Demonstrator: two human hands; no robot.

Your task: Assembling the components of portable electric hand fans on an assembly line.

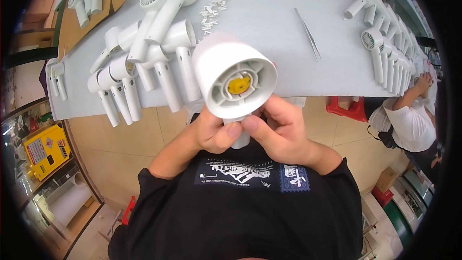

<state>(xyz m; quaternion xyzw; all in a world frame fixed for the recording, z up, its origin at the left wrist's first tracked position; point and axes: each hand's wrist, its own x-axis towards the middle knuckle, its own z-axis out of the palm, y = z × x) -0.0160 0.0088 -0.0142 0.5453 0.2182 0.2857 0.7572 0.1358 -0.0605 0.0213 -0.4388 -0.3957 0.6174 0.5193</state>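
Note:
Held up close in front of my chest is a white hair dryer body (210,74), its wide round mouth tilted toward me. Inside the mouth, ribs surround a ring with a yellow part (239,85) at its centre. My left hand (211,132) grips the handle just below the barrel. From the other side, my right hand (284,130) closes on the same handle. Both thumbs press on the handle's near face, almost touching. Most of my other fingers are hidden behind the dryer.
Several white hair dryer bodies (166,84) crowd the table's left half. Small white clips (210,13) lie beyond the held dryer, and tweezers (308,33) rest to their right. More dryers (392,62) line the right end, near another person (409,120). A red stool (345,108) stands below.

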